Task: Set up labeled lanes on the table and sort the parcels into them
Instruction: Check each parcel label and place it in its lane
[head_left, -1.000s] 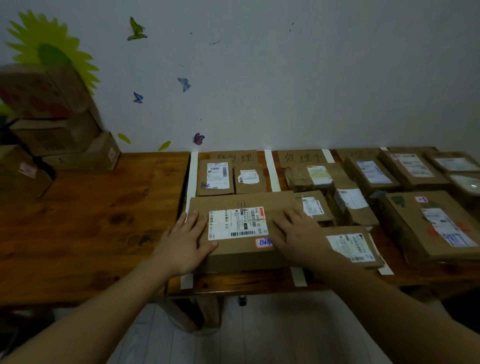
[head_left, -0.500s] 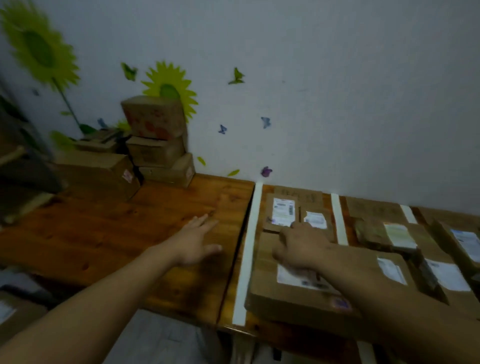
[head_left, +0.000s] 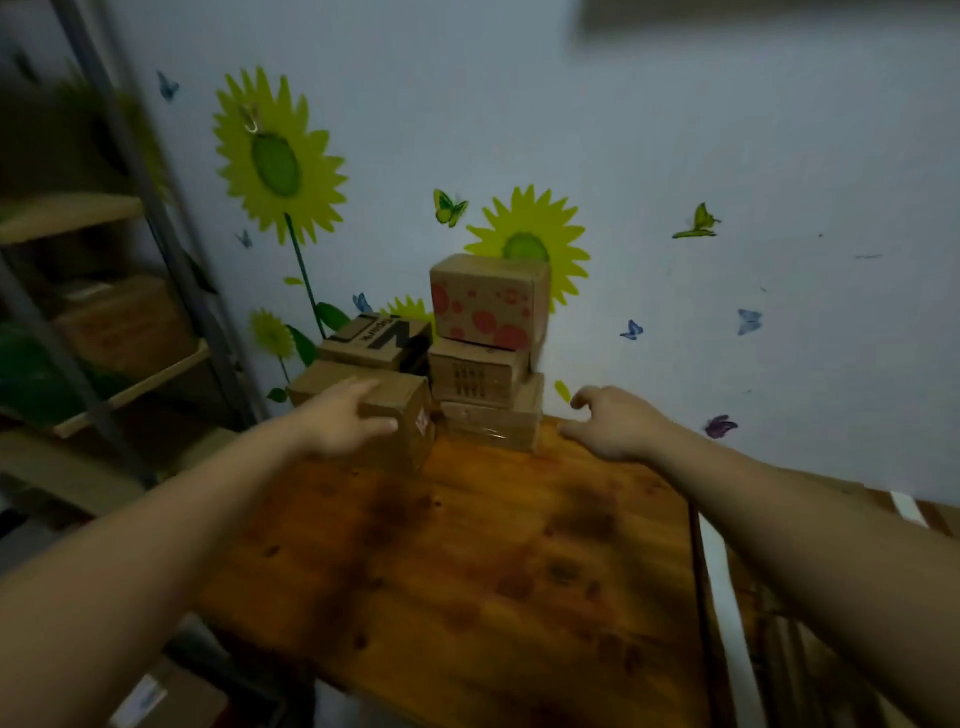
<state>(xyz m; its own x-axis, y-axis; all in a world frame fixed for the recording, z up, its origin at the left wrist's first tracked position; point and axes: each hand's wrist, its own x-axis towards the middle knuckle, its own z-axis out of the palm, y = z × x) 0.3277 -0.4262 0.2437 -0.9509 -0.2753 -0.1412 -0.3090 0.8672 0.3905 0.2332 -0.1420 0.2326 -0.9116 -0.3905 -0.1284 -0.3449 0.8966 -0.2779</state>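
Unsorted parcels sit centre frame against the wall, probably a holding pile clear of the lanes. Left hand (head_left: 343, 422): fingers straight over the near box (head_left: 402, 447), thumb on its front, likely the next pick. Its red sticker (head_left: 423, 420) is unreadable. Flat box (head_left: 375, 338) behind has black block print, too blurred to read. Spotted box (head_left: 488, 304) tops a three-high stack. Right hand (head_left: 609, 422): empty, loosely curled, just right of the bottom box (head_left: 493, 425). Tape strip (head_left: 723, 577) at lower right looks like a lane edge.

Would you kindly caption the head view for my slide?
Left hand touches the front parcel; right hand hovers beside the stack.
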